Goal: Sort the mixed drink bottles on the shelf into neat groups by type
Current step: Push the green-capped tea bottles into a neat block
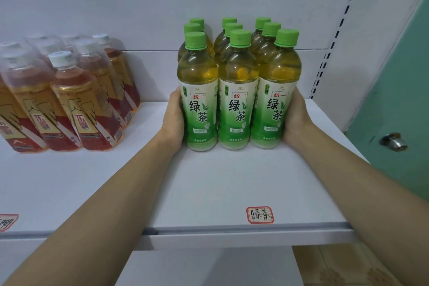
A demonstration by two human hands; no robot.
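We see nine green tea bottles (238, 90) standing upright on the white shelf (209, 181), caps up, their long axes vertical. They form a tight block of three rows running from front to back, and the front three labels face us. The block sits toward the right end of the shelf, set back from the front edge and closer to the back panel.

Our left hand (174, 118) presses flat against the left side of the block, and our right hand (296, 118) presses against its right side. The fingers of both hands reach back along the bottles out of sight, so we cannot tell whether they are straight or curled.

Bare shelf lies between the block and the front edge, where a red-bordered handwritten label (260, 215) is stuck. A wide bare strip also separates the block from the red drink bottles (67, 102), which are grouped at the left end of the shelf. To the right, only a narrow margin remains before the shelf's right edge and the slotted upright (334, 37).

Each tea bottle has a bright green cap, clear shoulders showing yellow-green liquid, and a white-to-green label with dark characters.
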